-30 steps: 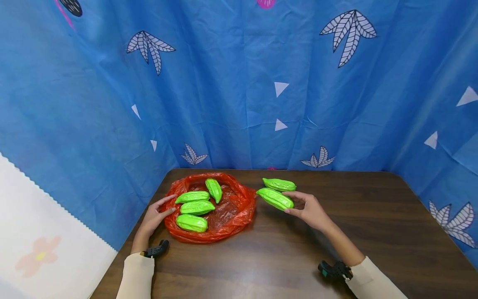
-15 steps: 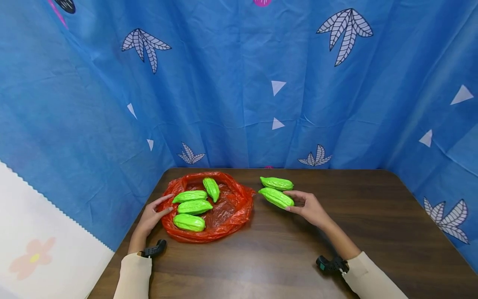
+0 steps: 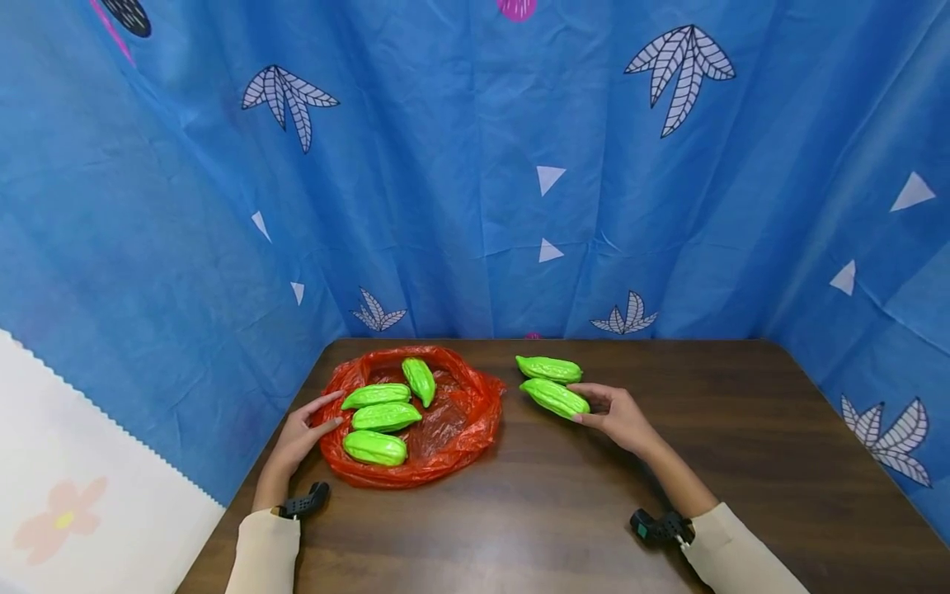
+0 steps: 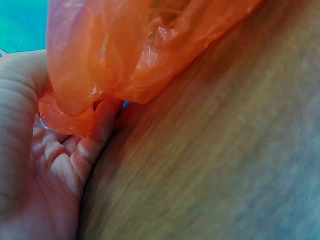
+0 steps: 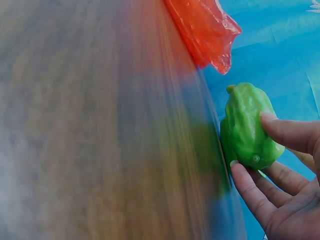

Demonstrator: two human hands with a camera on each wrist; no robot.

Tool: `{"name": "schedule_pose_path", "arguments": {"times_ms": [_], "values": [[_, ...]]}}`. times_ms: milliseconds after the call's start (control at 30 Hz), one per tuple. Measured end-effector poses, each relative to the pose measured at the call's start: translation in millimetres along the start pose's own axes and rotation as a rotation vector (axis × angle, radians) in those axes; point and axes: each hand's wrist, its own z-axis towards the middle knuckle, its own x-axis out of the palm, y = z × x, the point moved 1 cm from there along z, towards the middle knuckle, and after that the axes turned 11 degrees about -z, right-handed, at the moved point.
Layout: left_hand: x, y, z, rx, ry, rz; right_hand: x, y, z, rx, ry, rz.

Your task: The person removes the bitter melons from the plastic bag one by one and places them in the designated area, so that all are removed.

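Observation:
My left hand [image 3: 295, 437] grips the left rim of a red plastic bag [image 3: 475, 441]; in the left wrist view the film of the bag [image 4: 120, 55] lies between thumb and fingers. Several green ridged gourds lie in the open bag, three stacked at its left and one [image 3: 420, 381] toward the back. Right of the bag, my right hand [image 3: 619, 419] holds another green gourd [image 3: 552, 398] by its right end, thumb on one side and fingers on the other. One more gourd [image 3: 547, 369] lies just behind it.
The brown wooden table [image 3: 475, 544] has its back edge near a blue patterned curtain [image 3: 445, 165]. A white cloth [image 3: 89, 462] with a flower print hangs at the left.
The right hand and its gourd have shifted slightly to the right relative to the gourd behind. The left hand stays at the bag's rim. The head view has shifted a little.

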Motion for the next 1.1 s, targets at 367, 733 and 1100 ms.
{"name": "schedule_pose_path", "arguments": {"times_ms": [367,733,1100], "values": [[0.5,1.1,1.6,-0.002,-0.004,0.011,6.8,-40.7,8.3,-0.005,-0.026,-0.023],[1.7,7.5,1.7,0.010,0.001,-0.004,6.1,-42.1,7.2,-0.015,-0.028,-0.070],[2.0,4.8,1.2,0.009,-0.007,0.005,4.9,-42.2,7.2,0.001,-0.038,-0.053]]}}
